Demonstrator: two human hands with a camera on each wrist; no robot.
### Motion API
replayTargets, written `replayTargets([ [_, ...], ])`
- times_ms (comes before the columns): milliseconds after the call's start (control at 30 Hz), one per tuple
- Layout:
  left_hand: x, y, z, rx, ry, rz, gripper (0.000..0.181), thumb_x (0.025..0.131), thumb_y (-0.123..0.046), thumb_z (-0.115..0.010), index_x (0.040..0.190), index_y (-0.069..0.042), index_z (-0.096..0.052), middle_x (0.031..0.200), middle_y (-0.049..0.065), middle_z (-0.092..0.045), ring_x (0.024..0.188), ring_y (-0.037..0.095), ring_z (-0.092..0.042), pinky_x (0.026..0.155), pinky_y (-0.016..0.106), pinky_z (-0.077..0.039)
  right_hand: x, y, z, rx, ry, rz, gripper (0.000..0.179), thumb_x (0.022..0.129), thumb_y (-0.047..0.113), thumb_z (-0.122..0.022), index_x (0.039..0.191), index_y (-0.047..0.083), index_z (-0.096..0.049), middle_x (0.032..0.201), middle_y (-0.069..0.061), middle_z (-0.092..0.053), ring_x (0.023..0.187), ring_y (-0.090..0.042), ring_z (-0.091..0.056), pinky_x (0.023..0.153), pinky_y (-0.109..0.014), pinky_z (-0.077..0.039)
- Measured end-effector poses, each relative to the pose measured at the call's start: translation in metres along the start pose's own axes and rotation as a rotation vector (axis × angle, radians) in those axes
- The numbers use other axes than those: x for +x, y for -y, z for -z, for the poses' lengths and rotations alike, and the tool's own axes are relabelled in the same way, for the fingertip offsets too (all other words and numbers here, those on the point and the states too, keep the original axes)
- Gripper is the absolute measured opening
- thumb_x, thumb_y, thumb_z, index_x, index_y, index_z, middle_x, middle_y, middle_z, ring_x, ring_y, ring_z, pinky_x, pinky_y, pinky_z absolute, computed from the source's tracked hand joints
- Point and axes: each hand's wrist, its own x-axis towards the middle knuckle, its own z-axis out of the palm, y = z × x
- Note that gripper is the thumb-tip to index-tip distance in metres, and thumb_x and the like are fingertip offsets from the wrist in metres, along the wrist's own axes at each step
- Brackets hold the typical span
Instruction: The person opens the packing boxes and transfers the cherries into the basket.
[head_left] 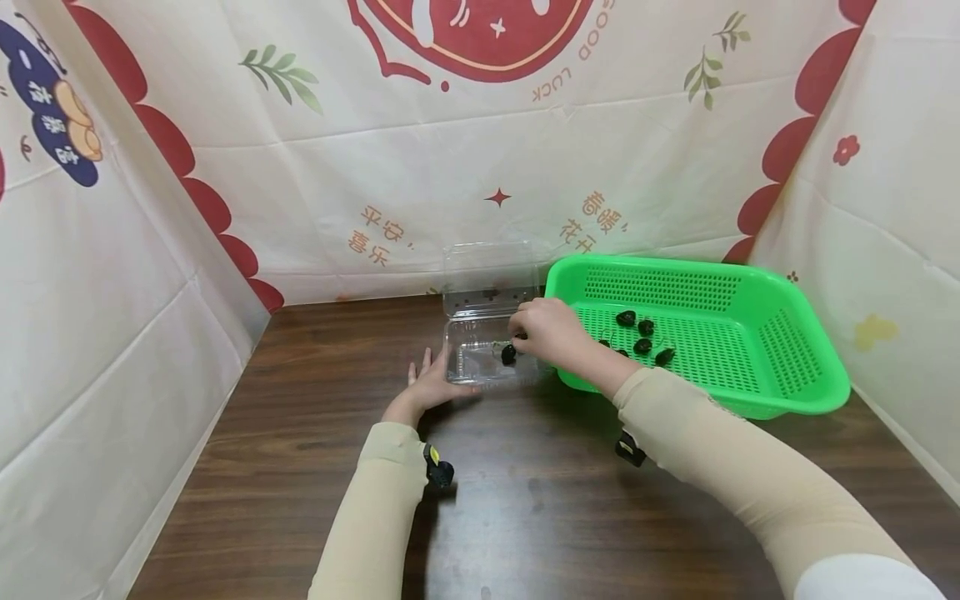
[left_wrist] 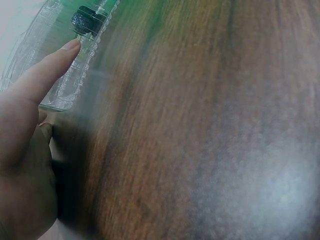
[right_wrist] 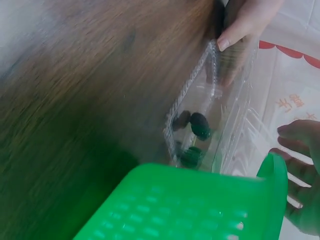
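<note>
A clear hinged plastic box (head_left: pixel 480 367) stands on the table with its lid (head_left: pixel 491 279) raised at the back. My left hand (head_left: pixel 433 387) rests at its left front corner, the straight thumb (left_wrist: pixel 52 67) along the front wall and the other fingers spread by the left end. Inside the box is a dark cherry (right_wrist: pixel 200 126); another dark cherry (head_left: pixel 521 335) shows right under the fingertips of my right hand (head_left: pixel 553 329). That hand reaches over the box's right end, its fingers loosely bent and apart in the right wrist view, nothing visible between them.
To the right, a green plastic basket (head_left: pixel 750 287) stands close beside the box, with several dark cherries (head_left: pixel 643 346) in it. Printed cloth (head_left: pixel 420 167) hangs behind and along both sides of the brown wooden table (head_left: pixel 525 517).
</note>
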Motion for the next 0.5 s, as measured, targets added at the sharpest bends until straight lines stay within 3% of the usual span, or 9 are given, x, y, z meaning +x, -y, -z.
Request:
replayTargets([
  [167,-0.001,0.001,0.0,-0.006,0.021,0.029,0.113,0.078,-0.047,-0.078,0.158,-0.016,-0.004,0.161,0.011,-0.014,0.147,0.028,0.008,0.114,0.05,0.012,0.005,0.005,-0.006,0.007,0.081,-0.051,0.012,0.084,0.016,-0.075,0.094,0.01,-0.076,0.088,-0.001,-0.07,0.074,-0.017,-0.063,0.064,-0.034,-0.052],
  [300,-0.001,0.0,0.0,-0.006,0.011,0.016,0.114,0.078,-0.046,-0.078,0.159,-0.017,-0.004,0.161,0.011,-0.018,0.147,0.03,0.007,0.114,0.051,0.012,0.012,0.009,-0.012,-0.006,0.135,-0.078,0.01,0.084,0.016,-0.073,0.092,0.011,-0.075,0.084,0.001,-0.069,0.07,-0.016,-0.06,0.061,-0.033,-0.05],
  [400,0.0,0.0,0.0,-0.003,0.003,0.004,0.114,0.078,-0.046,-0.078,0.158,-0.016,-0.003,0.16,0.01,-0.021,0.147,0.031,0.006,0.113,0.052,0.012,0.017,0.012,-0.015,-0.037,0.154,-0.081,0.005,0.083,0.018,-0.073,0.085,0.013,-0.073,0.077,0.003,-0.066,0.066,-0.017,-0.057,0.059,-0.035,-0.048],
  [500,0.001,0.0,0.001,0.0,0.009,0.006,0.114,0.079,-0.047,-0.077,0.158,-0.015,-0.002,0.16,0.008,-0.019,0.147,0.03,0.007,0.113,0.052,0.012,0.022,0.015,-0.018,-0.072,0.165,-0.077,0.013,0.084,0.022,-0.074,0.074,0.015,-0.068,0.071,0.004,-0.063,0.064,-0.017,-0.057,0.058,-0.036,-0.048],
])
